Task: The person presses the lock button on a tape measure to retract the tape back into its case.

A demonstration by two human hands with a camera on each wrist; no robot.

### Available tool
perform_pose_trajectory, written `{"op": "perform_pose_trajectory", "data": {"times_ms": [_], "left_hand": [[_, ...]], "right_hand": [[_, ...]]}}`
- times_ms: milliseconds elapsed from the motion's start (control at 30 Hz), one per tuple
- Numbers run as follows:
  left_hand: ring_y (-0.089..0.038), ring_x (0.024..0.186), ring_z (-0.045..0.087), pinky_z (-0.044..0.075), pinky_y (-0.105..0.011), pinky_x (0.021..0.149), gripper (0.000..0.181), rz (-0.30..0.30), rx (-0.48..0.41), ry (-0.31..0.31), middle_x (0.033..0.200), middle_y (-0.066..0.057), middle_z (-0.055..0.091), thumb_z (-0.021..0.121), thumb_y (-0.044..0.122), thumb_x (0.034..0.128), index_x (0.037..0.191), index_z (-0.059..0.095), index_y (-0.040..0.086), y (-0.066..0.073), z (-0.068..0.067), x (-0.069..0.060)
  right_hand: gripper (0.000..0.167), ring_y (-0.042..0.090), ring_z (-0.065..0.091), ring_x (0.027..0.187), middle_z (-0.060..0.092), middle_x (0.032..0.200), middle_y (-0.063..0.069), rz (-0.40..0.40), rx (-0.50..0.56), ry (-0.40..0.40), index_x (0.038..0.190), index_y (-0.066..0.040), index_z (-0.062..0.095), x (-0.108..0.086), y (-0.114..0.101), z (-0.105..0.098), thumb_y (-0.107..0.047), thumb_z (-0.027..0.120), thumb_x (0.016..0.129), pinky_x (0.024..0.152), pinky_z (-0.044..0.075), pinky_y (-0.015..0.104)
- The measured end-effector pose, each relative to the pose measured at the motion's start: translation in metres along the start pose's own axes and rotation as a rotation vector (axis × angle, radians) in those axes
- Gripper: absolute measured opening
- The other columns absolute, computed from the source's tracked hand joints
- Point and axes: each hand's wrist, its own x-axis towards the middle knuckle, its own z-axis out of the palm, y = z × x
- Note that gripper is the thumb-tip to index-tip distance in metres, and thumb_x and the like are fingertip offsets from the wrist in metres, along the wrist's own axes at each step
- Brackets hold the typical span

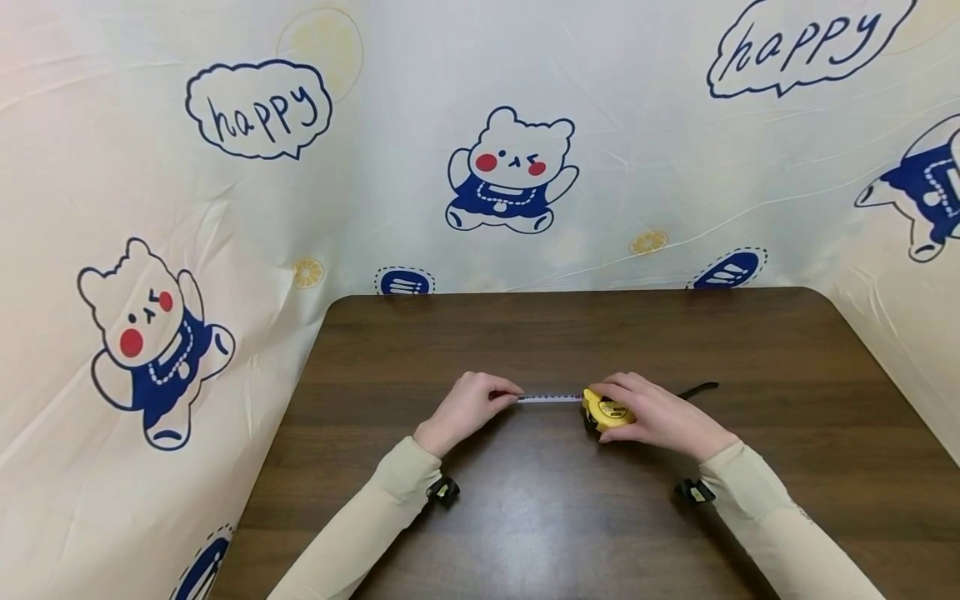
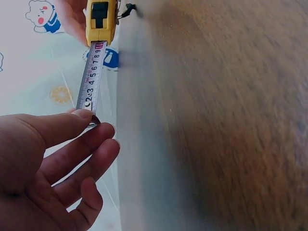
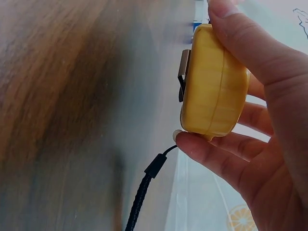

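Observation:
A yellow tape measure [image 1: 609, 412] is gripped by my right hand [image 1: 651, 417], its thumb and fingers around the case in the right wrist view. A short length of white blade [image 1: 551, 398] runs leftward out of the case. My left hand [image 1: 471, 407] pinches the blade's free end between thumb and index finger; the other fingers are loosely bent. In the left wrist view the printed numbers on the blade [image 2: 93, 77] show up to about 9 near the case mouth. A metal clip [image 3: 184, 65] sits on the case's side, and a black wrist strap [image 3: 139, 197] hangs from it.
Both hands are above a brown wood-grain table [image 1: 525, 517]. Behind and beside it hangs a pale curtain [image 1: 405, 150] with bear drawings and "happy" lettering. Each wrist carries a small black camera, one on the left [image 1: 444, 492] and one on the right [image 1: 694, 492].

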Motion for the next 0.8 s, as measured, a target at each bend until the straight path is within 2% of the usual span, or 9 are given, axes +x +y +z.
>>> {"op": "perform_pose_trajectory", "data": {"times_ms": [200, 500, 800], "left_hand": [[-0.013, 0.100, 0.074, 0.059, -0.032, 0.088, 0.016, 0.010, -0.001, -0.001, 0.108, 0.000, 0.079, 0.072, 0.014, 0.1001, 0.112, 0.082, 0.015, 0.0031, 0.0014, 0.0012], [-0.013, 0.099, 0.074, 0.059, -0.031, 0.087, 0.016, 0.015, -0.007, -0.003, 0.109, 0.000, 0.079, 0.071, 0.014, 0.1004, 0.112, 0.082, 0.014, 0.0055, 0.0051, 0.0037], [-0.011, 0.096, 0.073, 0.059, -0.030, 0.085, 0.016, 0.012, -0.007, -0.010, 0.107, 0.001, 0.079, 0.071, 0.014, 0.1006, 0.111, 0.082, 0.014, 0.0104, 0.0079, 0.0074]], "right_hand": [[0.071, 0.016, 0.059, 0.111, 0.064, 0.129, 0.004, 0.017, -0.008, -0.023, 0.142, -0.009, 0.062, 0.0021, -0.0035, -0.0006, -0.045, 0.085, 0.086, 0.096, 0.056, 0.040], [0.069, 0.017, 0.059, 0.109, 0.064, 0.126, 0.004, -0.016, -0.005, 0.015, 0.139, -0.008, 0.064, 0.0051, -0.0060, 0.0013, -0.040, 0.088, 0.084, 0.093, 0.057, 0.041], [0.068, 0.018, 0.058, 0.111, 0.063, 0.128, 0.004, -0.007, 0.007, -0.011, 0.141, -0.009, 0.062, 0.0078, -0.0098, 0.0002, -0.042, 0.085, 0.087, 0.095, 0.056, 0.041]]}}
